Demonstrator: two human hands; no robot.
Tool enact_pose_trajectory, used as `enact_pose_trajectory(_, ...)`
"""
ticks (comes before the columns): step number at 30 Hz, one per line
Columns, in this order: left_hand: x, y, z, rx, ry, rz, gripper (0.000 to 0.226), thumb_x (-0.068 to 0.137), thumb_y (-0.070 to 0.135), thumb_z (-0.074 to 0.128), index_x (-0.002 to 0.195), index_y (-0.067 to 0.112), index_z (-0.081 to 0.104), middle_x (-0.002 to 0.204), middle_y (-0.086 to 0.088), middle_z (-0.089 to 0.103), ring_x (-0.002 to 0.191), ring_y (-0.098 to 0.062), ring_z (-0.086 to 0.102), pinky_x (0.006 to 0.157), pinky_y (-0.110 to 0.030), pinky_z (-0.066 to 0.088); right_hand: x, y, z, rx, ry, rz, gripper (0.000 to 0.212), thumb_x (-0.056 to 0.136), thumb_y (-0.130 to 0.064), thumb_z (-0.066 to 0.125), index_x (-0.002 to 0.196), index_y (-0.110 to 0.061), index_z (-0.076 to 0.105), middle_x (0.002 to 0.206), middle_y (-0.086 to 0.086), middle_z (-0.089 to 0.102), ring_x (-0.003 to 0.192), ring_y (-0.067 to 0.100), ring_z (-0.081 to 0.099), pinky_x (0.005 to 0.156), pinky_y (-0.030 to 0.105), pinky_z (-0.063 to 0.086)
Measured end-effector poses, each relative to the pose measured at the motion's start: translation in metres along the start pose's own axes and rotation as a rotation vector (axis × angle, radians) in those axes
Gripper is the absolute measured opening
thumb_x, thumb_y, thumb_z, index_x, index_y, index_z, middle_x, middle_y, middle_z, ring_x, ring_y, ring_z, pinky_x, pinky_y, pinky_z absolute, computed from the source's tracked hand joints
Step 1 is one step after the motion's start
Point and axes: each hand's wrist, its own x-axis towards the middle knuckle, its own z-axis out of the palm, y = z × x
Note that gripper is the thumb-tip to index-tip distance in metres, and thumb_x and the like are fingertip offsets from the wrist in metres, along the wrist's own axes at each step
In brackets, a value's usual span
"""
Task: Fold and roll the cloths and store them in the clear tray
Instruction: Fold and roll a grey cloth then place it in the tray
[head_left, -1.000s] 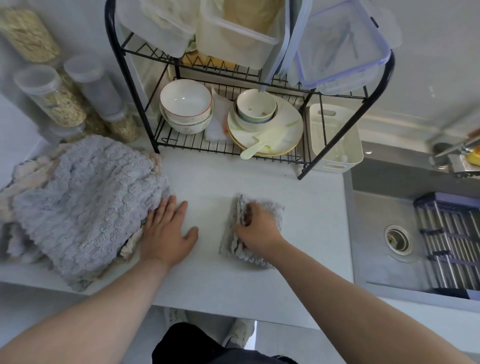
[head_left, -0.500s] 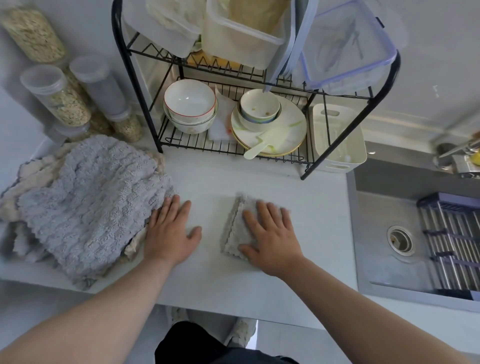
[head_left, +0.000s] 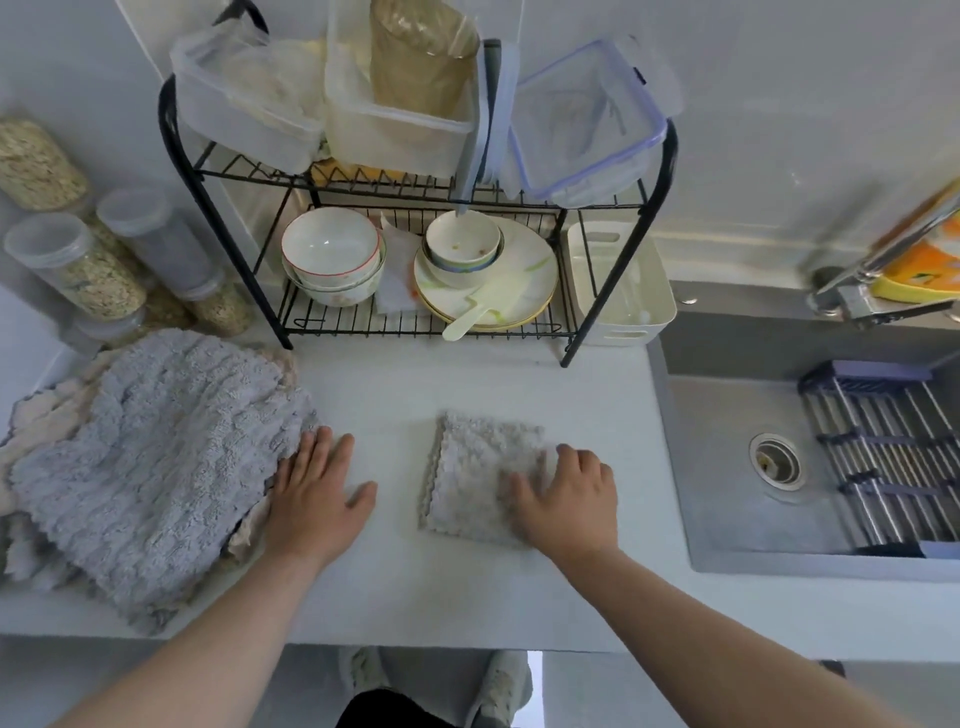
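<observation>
Centre of frame: folded grey cloth (head_left: 483, 473) lies flat on the bench (head_left: 441, 582), with the right hand (head_left: 566, 499) on its right part, thumb spread over the fabric and fingers bent at the right edge; whether they pinch it or only press, cannot tell. Left hand (head_left: 317, 493) lies flat on the bench with straight fingers, well apart from the right, fingertips touching the edge of the pile of cloths (head_left: 156, 467) at left of frame. Tray (head_left: 621, 283) stands upper right of centre, just beside the dish rack (head_left: 363, 325), with the sink (head_left: 727, 467) at right.
</observation>
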Motion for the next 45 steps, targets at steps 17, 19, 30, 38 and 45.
enact_pose_trajectory(17, 0.011, 0.147, -0.105, -1.193, -0.660, 0.145, 0.033, 0.071, 0.003, 0.076, 0.103, 0.005, 0.068, 0.096, -0.006, 0.074, 0.092, -0.020, 0.070, 0.081, -0.034, 0.054, 0.036, 0.014, -0.112, 1.001, -0.479, -0.067, 0.039, 0.072, 0.003, 0.070, 0.100, -0.023, 0.065, 0.088, 0.003, 0.062, 0.074, 0.019, 0.058, 0.071, 0.036, 0.047)
enact_pose_trajectory(19, 0.006, 0.149, -0.106, -1.382, -0.648, 0.052, 0.038, 0.067, 0.008, 0.071, 0.104, 0.002, 0.067, 0.098, -0.014, 0.073, 0.091, -0.029, 0.071, 0.076, -0.038, 0.057, 0.036, 0.022, -0.113, 1.283, -0.525, 0.058, 0.040, 0.073, -0.011, 0.079, 0.109, -0.016, 0.064, 0.101, 0.008, 0.068, 0.085, 0.023, 0.064, 0.082, 0.041, 0.050)
enact_pose_trajectory(30, -0.026, 0.148, -0.078, -1.574, -0.595, -0.201, 0.024, 0.100, 0.020, 0.047, 0.123, 0.020, 0.055, 0.117, -0.006, 0.071, 0.105, -0.023, 0.068, 0.078, -0.038, 0.057, 0.000, 0.036, -0.077, 1.471, -0.602, 0.330, 0.029, 0.100, -0.033, 0.049, 0.120, -0.014, 0.058, 0.117, 0.011, 0.070, 0.106, 0.031, 0.067, 0.092, 0.051, 0.053)
enact_pose_trajectory(38, -0.042, 0.135, -0.072, -1.664, -0.586, -0.262, 0.037, 0.087, 0.008, 0.061, 0.124, 0.009, 0.058, 0.119, -0.015, 0.068, 0.108, -0.032, 0.066, 0.085, -0.045, 0.055, -0.012, 0.032, -0.079, 1.431, -0.609, 0.254, 0.036, 0.090, 0.006, 0.053, 0.121, -0.010, 0.055, 0.115, 0.018, 0.068, 0.099, 0.035, 0.069, 0.081, 0.047, 0.057)
enact_pose_trajectory(45, -0.050, 0.129, -0.071, -1.613, -0.537, -0.271, 0.018, 0.095, 0.001, 0.051, 0.106, 0.009, 0.063, 0.102, -0.014, 0.072, 0.081, -0.024, 0.072, 0.062, -0.036, 0.060, -0.018, 0.027, -0.076, 1.748, -0.633, 0.373, 0.046, 0.091, 0.016, 0.036, 0.120, -0.009, 0.062, 0.109, 0.018, 0.070, 0.072, 0.025, 0.069, 0.049, 0.025, 0.055)
